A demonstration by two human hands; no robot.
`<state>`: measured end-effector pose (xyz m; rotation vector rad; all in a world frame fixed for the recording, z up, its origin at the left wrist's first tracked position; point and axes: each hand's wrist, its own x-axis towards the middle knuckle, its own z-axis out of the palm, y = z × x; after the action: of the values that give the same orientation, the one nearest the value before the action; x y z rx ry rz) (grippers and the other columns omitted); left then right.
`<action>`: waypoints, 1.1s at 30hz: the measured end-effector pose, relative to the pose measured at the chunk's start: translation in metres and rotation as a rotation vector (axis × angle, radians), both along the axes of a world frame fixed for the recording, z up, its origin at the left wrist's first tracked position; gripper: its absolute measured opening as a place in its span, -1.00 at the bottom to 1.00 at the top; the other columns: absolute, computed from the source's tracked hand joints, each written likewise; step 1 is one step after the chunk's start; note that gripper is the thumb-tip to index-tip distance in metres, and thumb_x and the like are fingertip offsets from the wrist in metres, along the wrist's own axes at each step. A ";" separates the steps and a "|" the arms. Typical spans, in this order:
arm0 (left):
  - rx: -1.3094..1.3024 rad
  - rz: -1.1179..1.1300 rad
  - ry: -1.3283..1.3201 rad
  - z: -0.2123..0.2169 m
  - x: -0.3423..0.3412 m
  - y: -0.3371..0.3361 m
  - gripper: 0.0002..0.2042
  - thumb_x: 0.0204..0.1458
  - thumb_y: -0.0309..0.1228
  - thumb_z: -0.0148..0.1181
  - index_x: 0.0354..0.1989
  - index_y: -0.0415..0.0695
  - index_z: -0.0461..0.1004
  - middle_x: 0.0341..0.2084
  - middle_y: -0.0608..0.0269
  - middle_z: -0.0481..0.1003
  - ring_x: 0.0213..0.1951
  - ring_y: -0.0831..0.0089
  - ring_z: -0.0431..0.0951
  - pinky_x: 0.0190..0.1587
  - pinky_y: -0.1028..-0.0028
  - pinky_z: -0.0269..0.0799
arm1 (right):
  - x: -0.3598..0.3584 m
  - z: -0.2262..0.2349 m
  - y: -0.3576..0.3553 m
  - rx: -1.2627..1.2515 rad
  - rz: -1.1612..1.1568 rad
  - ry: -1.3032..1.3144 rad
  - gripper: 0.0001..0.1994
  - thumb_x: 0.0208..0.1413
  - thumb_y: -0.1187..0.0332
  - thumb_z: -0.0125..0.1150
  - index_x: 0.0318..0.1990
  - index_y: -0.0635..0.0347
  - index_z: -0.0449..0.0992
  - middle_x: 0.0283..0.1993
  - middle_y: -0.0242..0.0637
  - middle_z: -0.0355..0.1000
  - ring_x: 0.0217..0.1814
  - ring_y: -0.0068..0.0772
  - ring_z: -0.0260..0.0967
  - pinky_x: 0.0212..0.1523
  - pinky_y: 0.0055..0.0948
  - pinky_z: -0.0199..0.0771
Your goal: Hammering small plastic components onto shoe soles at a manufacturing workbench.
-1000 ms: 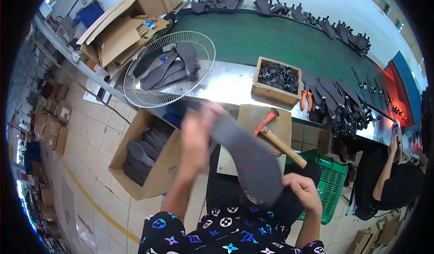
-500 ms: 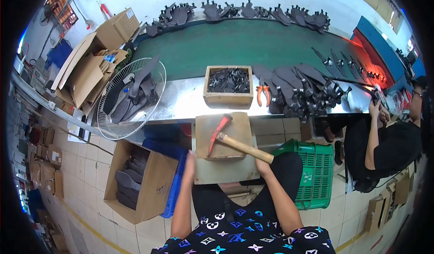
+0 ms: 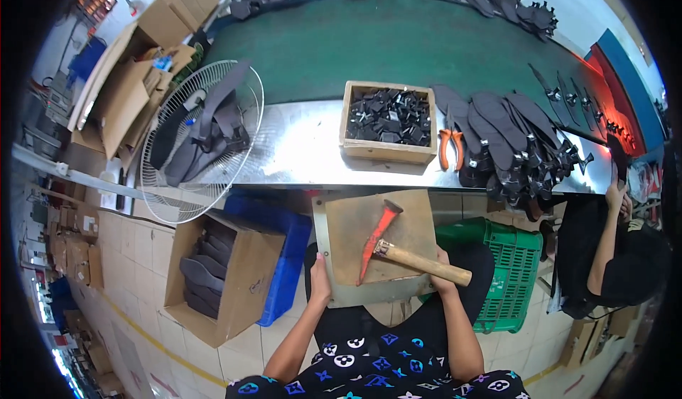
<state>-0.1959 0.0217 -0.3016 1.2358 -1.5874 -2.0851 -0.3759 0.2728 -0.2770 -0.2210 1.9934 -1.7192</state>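
Two bare hands, left hand and right hand, grasp opposite edges of one metal plate above the person's lap, fingers closed on its sides; one tan pad sits on the plate between them. One hammer lies across the pad, its red head between the hands and its wooden handle crossing over the right hand; whether that hand touches the handle cannot be told. Straight beyond the grip, one wooden box on the bench brims with small black parts, too jumbled to count. Just right of it, farther out than the right hand, lie one pair of orange-handled pliers and a heap of dark soles with black fittings. To the left of the left hand, one open cardboard box holds several overlapping soles, with one blue crate between box and hand. Beyond that box, one round wire basket carries more dark pieces, their number unclear. One green crate stands to the right of the right hand.
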 end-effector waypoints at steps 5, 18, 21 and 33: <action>0.047 -0.015 0.006 0.014 -0.001 -0.005 -0.37 0.39 0.05 -0.32 0.10 -0.34 0.43 -0.04 0.06 0.54 -0.02 0.38 0.51 0.10 0.40 0.35 | -0.002 0.015 -0.006 0.038 0.093 0.066 -0.49 0.46 0.05 -0.20 0.04 0.40 0.50 -0.09 -0.31 0.52 -0.06 -0.56 0.37 0.03 -0.49 0.38; -0.182 0.040 0.001 -0.009 -0.004 0.015 -0.37 0.39 0.03 -0.29 -0.09 -0.39 0.49 -0.26 0.13 0.58 -0.19 0.45 0.50 -0.07 0.40 0.39 | -0.038 -0.026 0.015 0.228 0.208 0.242 -0.59 0.43 0.20 -0.15 0.27 0.23 0.37 0.31 -0.05 0.34 0.36 -0.17 0.24 0.33 -0.30 0.17; -0.241 0.091 0.019 -0.003 -0.006 0.026 -0.39 0.40 -0.01 -0.30 -0.11 -0.40 0.50 -0.30 0.10 0.58 -0.24 0.45 0.51 -0.12 0.37 0.40 | -0.031 -0.027 0.016 0.202 0.142 0.169 -0.57 0.43 0.16 -0.15 0.24 0.26 0.40 0.27 -0.05 0.38 0.33 -0.18 0.28 0.31 -0.31 0.19; -0.243 0.083 0.194 0.097 -0.033 -0.025 -0.51 0.35 -0.07 -0.12 0.21 -0.24 0.37 0.17 0.04 0.42 0.21 0.28 0.39 0.24 0.35 0.24 | -0.027 0.140 0.037 -0.022 -0.278 0.438 -0.64 0.30 0.22 0.08 0.06 0.34 0.48 -0.11 -0.08 0.55 -0.14 -0.31 0.54 -0.06 -0.37 0.50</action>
<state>-0.2292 -0.0034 -0.2051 0.9699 -1.6141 -1.8347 -0.4029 0.3101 -0.1365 -0.3692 2.4123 -2.0003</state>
